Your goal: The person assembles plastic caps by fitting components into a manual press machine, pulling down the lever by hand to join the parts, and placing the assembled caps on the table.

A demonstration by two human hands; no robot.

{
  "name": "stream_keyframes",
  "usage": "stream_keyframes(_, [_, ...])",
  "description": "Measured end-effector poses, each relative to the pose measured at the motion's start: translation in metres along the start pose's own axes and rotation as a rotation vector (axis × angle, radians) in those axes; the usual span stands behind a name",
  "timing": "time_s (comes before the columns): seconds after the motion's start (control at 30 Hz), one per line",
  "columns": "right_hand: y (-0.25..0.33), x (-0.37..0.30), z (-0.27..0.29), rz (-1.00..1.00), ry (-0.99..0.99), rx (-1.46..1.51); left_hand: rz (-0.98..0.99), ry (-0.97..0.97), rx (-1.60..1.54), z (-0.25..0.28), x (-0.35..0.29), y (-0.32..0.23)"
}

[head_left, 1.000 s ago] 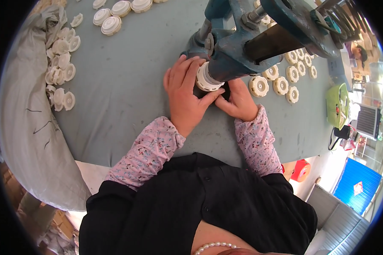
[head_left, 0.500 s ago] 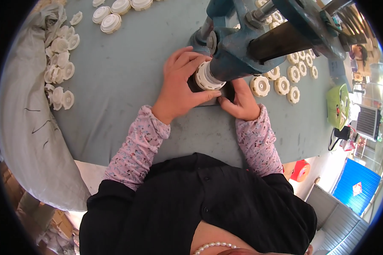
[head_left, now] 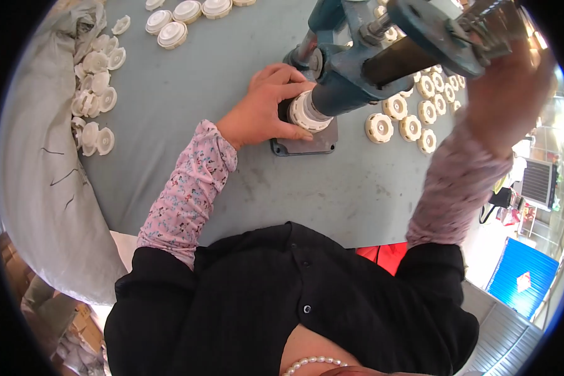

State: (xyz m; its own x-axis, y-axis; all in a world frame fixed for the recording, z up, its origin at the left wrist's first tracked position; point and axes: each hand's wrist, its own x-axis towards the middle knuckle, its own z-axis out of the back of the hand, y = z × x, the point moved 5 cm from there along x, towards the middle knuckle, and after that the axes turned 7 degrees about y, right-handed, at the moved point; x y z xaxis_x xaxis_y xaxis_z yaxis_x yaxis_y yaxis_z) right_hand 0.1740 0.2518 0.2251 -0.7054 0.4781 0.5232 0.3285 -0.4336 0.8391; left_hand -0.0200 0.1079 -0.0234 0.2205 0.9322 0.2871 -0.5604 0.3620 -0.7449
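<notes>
A blue-green hand press (head_left: 341, 91) stands at the back of the table, its column pointing down at a dark metal base plate (head_left: 304, 148). Between the ram and the plate sits a cream-white round plastic cap (head_left: 307, 118) with a notched rim. My left hand (head_left: 263, 106) curls round the cap from the left, thumb at its near side and fingers behind it. Up at the right, my right hand (head_left: 511, 94) is raised beside the press's top flange and spring. Motion smears its fingers, so I cannot see whether it grips anything.
Several cream notched caps (head_left: 380, 128) lie right of the press. White caps (head_left: 172, 36) lie at the far left. Thin white plastic pieces (head_left: 105, 141) are heaped beside a large grey sack (head_left: 50, 188) along the left edge. Something red (head_left: 385, 255) shows below the table's front edge.
My right hand has left the cap and swung up and right to the top of the press. The left hand stays round the cap. The base plate's front is now uncovered.
</notes>
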Motion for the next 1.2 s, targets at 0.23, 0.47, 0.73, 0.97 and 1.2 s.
stream_keyframes(0.23, [0.058,-0.078,-0.009,0.071,0.869,0.193,0.031,-0.002,-0.034,-0.001,-0.001,0.000])
stream_keyframes(0.47, [-0.002,-0.210,-0.116,-0.432,0.463,-0.451,0.008,-0.048,0.001,0.004,-0.014,0.001])
stream_keyframes(0.73, [-0.094,-0.232,-0.133,-0.241,0.380,-0.744,0.246,-0.547,0.326,0.106,-0.023,0.073])
stream_keyframes(0.97, [0.034,-0.194,-0.084,0.301,-0.069,0.749,0.425,-0.652,0.674,0.141,-0.052,0.121])
stream_keyframes(1.2, [-0.141,-0.162,-0.098,-0.359,-0.110,-0.499,0.366,-0.666,0.374,0.086,-0.076,0.075])
